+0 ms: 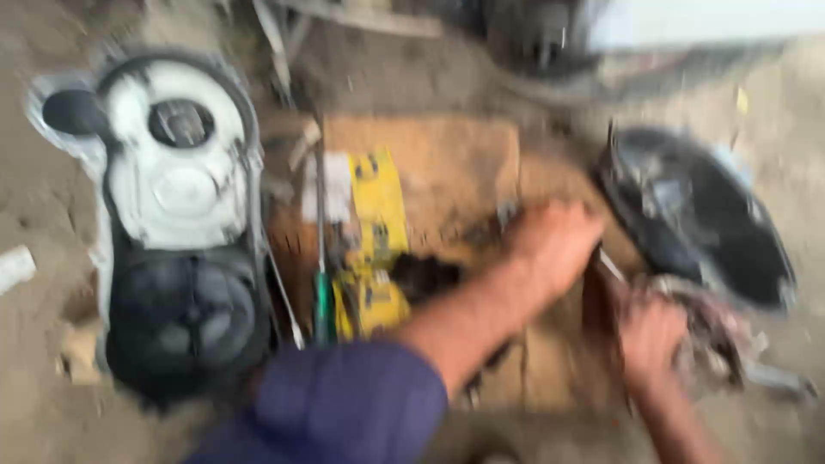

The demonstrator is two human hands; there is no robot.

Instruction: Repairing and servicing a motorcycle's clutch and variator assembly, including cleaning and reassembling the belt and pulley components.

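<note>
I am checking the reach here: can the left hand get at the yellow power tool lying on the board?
Probably yes. The left hand lies just right of the yellow power tool on the board, and nothing visible stands between them, though the picture is blurred.

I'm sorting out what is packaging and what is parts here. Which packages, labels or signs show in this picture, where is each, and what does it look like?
Yellow package: lies on the brown board in the middle, left of the left hand; long, flat, yellow with dark marks, blurred.
White label or paper: at the package's upper left edge; small, rectangular.
No signs or screens show.
</note>
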